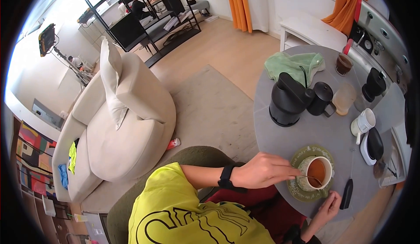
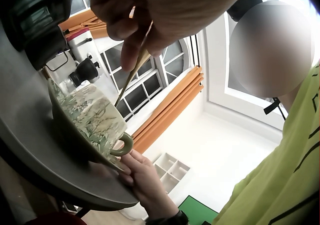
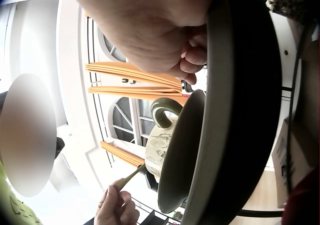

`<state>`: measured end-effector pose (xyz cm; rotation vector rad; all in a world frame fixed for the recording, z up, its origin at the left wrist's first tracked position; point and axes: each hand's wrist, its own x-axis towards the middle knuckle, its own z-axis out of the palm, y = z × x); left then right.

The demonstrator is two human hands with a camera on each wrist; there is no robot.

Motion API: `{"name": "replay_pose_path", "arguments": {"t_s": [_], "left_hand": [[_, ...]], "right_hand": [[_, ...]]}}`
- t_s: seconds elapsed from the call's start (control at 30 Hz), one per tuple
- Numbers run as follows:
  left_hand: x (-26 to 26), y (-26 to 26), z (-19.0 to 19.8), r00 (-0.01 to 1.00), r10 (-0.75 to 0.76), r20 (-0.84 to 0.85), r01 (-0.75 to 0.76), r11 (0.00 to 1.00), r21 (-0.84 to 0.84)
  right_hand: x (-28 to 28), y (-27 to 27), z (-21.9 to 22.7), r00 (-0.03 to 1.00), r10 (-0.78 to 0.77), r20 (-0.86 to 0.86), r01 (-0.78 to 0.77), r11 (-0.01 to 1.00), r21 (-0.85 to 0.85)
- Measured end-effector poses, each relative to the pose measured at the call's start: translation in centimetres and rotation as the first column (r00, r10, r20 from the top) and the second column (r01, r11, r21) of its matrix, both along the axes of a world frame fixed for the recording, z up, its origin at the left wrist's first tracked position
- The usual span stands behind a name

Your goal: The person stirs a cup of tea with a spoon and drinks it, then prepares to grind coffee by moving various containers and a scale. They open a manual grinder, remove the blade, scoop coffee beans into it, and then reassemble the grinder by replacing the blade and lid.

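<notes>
My left hand (image 1: 265, 170) pinches the handle of a thin gold-coloured teaspoon (image 2: 134, 76), whose lower end dips into the amber tea (image 1: 319, 170). The tea stands in a patterned cup (image 2: 92, 116) with a green handle (image 3: 164, 111). Under the cup is a green saucer (image 1: 302, 155) with lettering round its rim. Near the cup's handle, my right hand (image 1: 327, 208) rests at the table edge, its fingers loosely bent close to the saucer rim. A black-handled utensil (image 1: 347, 194) lies just right of that hand.
On the round grey table (image 1: 271, 134) stand a black kettle (image 1: 286, 102), a black jug (image 1: 321, 97), a glass of dark drink (image 1: 344, 64) and a white mug (image 1: 364, 120). A green cloth (image 1: 288, 64) lies at the back. The beige sofa (image 1: 127, 143) is to the left.
</notes>
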<state>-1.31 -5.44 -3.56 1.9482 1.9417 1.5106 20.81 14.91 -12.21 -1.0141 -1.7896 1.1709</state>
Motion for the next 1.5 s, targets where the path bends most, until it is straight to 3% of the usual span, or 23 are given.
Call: {"name": "replay_pose_path", "arguments": {"t_s": [0.83, 0.9, 0.93, 1.1, 1.27, 1.5], "left_hand": [[0.2, 0.0, -0.1, 0.997, 0.001, 0.082, 0.002, 0.999, -0.036], [0.1, -0.1, 0.1, 0.970, -0.016, 0.243, 0.024, 0.999, -0.030], [0.1, -0.1, 0.0, 0.969, -0.016, 0.245, 0.024, 0.999, -0.029], [-0.2, -0.1, 0.3, 0.871, -0.004, 0.492, 0.010, 1.000, -0.009], [-0.4, -0.3, 0.3, 0.821, 0.025, 0.571, -0.005, 0.999, -0.037], [-0.6, -0.6, 0.9, 0.796, 0.069, 0.602, -0.035, 0.997, -0.068]], "right_hand": [[0.1, -0.1, 0.4, 1.000, -0.012, -0.005, 0.012, 1.000, -0.014], [-0.3, -0.3, 0.7, 0.998, -0.053, -0.030, 0.054, 0.998, 0.022], [-0.4, -0.3, 0.8, 0.994, -0.092, -0.057, 0.095, 0.994, 0.056], [0.8, 0.4, 0.9, 0.997, -0.055, -0.062, 0.058, 0.997, 0.047], [0.1, -0.8, 3.3, 0.999, -0.034, -0.019, 0.034, 0.999, 0.040], [-0.3, -1.4, 4.1, 0.982, 0.189, 0.009, -0.188, 0.980, -0.065]]}}
